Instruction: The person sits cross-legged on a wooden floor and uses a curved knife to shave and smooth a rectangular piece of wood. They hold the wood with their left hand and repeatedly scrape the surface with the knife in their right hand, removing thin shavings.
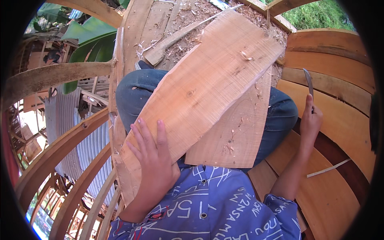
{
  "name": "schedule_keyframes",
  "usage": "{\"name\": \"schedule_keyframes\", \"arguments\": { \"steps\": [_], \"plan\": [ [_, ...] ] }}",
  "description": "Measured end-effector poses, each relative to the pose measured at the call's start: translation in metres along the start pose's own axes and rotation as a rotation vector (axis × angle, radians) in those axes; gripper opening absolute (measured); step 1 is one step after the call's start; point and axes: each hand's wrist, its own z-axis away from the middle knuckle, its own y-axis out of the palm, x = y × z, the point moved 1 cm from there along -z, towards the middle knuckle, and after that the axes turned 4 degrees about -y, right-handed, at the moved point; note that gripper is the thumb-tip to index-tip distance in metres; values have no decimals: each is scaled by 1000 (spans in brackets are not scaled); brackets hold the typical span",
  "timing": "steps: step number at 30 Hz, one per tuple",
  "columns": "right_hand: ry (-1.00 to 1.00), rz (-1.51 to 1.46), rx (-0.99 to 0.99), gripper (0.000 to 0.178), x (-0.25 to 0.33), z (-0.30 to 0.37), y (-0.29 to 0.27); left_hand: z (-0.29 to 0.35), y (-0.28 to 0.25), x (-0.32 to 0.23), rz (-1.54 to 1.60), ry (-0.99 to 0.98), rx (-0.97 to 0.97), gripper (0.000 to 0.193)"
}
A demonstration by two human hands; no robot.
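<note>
A wide wooden plank (212,84) lies slantwise across my lap, its sides wavy and its face marked by a small knot. My left hand (154,154) rests flat on the plank's near left end, fingers stretched and a little apart. Off to the right, my right hand (311,118) is raised away from the plank. Closed in its fingers is a knife (309,82) with a narrow, slightly curved blade pointing up; its handle is hidden in the fist. Under the plank sits another board (232,140), dotted with small shavings. One curled shaving (245,56) lies on the upper plank.
Beyond the plank, wood shavings (182,56) cover the floor around a long wood offcut (168,46). Curved wooden ribs (60,146) rise at the left, with corrugated metal sheets (64,116) outside them. Curved planking (332,116) walls the right side, where a thin stick (329,168) lies.
</note>
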Motion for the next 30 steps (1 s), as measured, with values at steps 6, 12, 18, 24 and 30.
{"name": "schedule_keyframes", "arguments": {
  "steps": [6, 12, 18, 24, 30],
  "plan": [
    [-533, -135, 220, 55, 90, 86, 18, 1, -1, -2, 32, -12, -1, 93],
    [-705, -37, 153, 61, 108, 77, 45, 2, -13, -2, 51, 1, 39, 94],
    [-664, -39, 71, 66, 105, 60, 50, 1, -19, -7, 86, -32, 68, 94],
    [70, -117, -126, 68, -8, -47, 0, 5, -24, 10, 167, 5, 100, 95],
    [-270, -475, 42, 59, 60, 28, 19, 1, -23, 2, 168, 6, 80, 96]
  ]
}}
